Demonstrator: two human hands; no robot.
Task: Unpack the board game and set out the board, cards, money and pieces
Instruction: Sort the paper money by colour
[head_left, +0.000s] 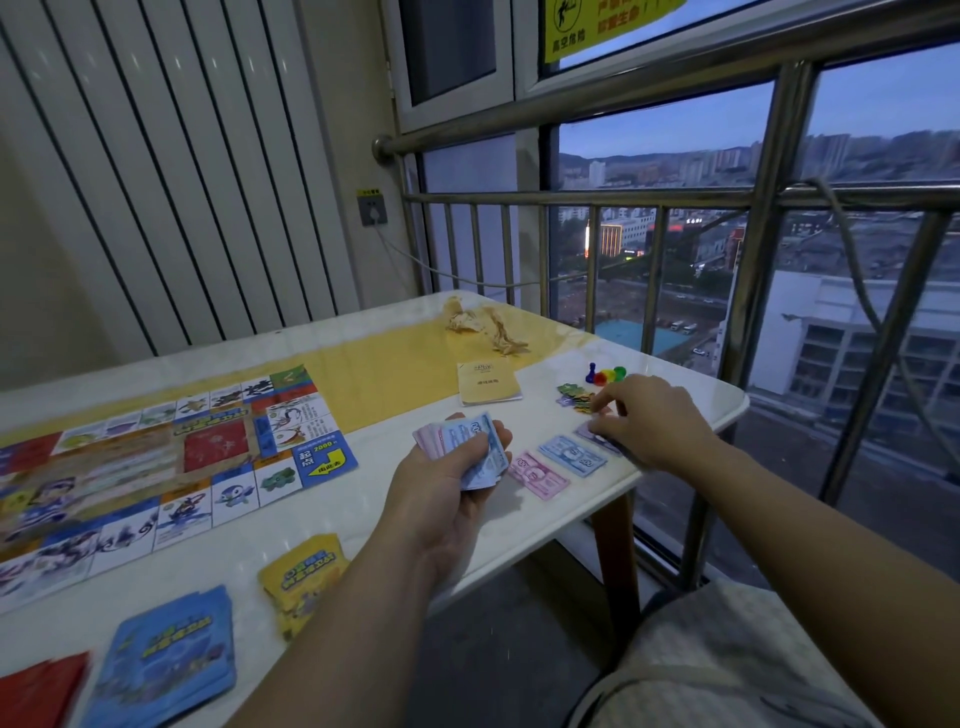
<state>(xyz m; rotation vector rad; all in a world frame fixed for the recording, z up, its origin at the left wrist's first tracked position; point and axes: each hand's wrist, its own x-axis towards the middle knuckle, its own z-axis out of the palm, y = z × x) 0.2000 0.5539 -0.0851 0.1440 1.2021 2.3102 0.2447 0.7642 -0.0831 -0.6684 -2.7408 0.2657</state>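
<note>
The game board (156, 457) lies unfolded on the left of the table. My left hand (457, 478) grips a fanned stack of pink and blue play money (467, 441). My right hand (649, 421) reaches to the table's right edge, fingertips pressing a purple note (597, 436) onto the table. Beside it lie a blue note (571, 454) and a pink note (537, 475). Coloured pawns (605, 374) and small tokens (574, 397) sit just beyond my right hand. Yellow (304, 577), blue (169, 660) and red (41, 691) card decks lie near the front edge.
A yellow rule booklet (488, 384) lies mid-table, with crumpled wrapping (483, 322) behind it. The table (519, 519) ends close on the right, next to a steel railing (649, 260) and window. My knee in patterned fabric (727, 654) is below right.
</note>
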